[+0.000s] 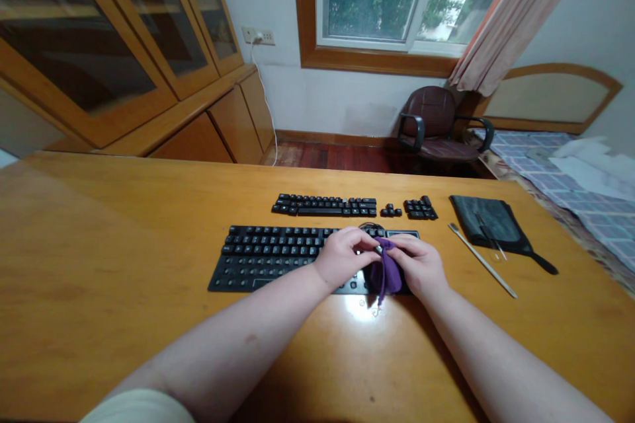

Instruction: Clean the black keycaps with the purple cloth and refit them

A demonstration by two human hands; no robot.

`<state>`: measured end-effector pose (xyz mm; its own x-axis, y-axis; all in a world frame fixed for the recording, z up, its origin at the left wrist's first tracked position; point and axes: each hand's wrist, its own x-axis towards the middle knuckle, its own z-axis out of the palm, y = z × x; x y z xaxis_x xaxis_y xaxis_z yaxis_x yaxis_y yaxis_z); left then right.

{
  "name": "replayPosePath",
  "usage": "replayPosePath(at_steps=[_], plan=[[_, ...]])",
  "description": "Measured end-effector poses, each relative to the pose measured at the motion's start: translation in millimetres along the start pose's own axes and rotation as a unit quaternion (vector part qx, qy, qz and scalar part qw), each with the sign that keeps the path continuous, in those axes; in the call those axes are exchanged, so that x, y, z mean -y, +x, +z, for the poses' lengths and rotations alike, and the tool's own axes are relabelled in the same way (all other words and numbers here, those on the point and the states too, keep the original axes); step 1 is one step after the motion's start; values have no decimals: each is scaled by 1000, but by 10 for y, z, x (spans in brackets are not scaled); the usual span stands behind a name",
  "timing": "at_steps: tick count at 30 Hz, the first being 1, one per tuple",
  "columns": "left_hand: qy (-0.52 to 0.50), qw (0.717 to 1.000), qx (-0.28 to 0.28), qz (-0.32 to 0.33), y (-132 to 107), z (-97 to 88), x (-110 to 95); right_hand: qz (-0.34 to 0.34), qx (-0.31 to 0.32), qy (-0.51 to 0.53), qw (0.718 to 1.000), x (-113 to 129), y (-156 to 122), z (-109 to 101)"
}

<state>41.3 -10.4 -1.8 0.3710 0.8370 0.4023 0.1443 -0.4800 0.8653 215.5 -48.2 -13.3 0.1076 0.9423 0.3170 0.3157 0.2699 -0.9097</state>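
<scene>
A small piece of purple cloth [391,272] hangs between my hands, over the right part of a black keyboard [278,251]. A narrow purple strip dangles from its left side. My right hand [421,266] pinches the cloth's upper edge between thumb and fingers. The thumb and forefinger of my left hand [342,254] are closed at the cloth's top left, around a tiny greyish piece too small to name. On the keyboard, the upper rows bear keycaps, while lower rows show bare key switches. My hands and the cloth hide much of its right side.
Behind the keyboard lie rows of loose black keycaps [322,206], with smaller groups to their right. A slim light-coloured brush [483,261] and a dark pouch [486,221] with metal tweezers [491,236] on it lie at the right. All rest on a wooden desk [124,244].
</scene>
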Motion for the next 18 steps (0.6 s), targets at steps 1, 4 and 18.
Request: replayPosePath(at_steps=[1,4,18], plan=[[-2,1000,-1,-3,-1,6,-1,5,-8,-2,1000,1,-2,5],[-10,1000,-7,-9,-1,16,0,16,-11,5,1000,27,9,19],[6,999,6,43,-4,20,28,39,-30,18,999,-7,-1,23]])
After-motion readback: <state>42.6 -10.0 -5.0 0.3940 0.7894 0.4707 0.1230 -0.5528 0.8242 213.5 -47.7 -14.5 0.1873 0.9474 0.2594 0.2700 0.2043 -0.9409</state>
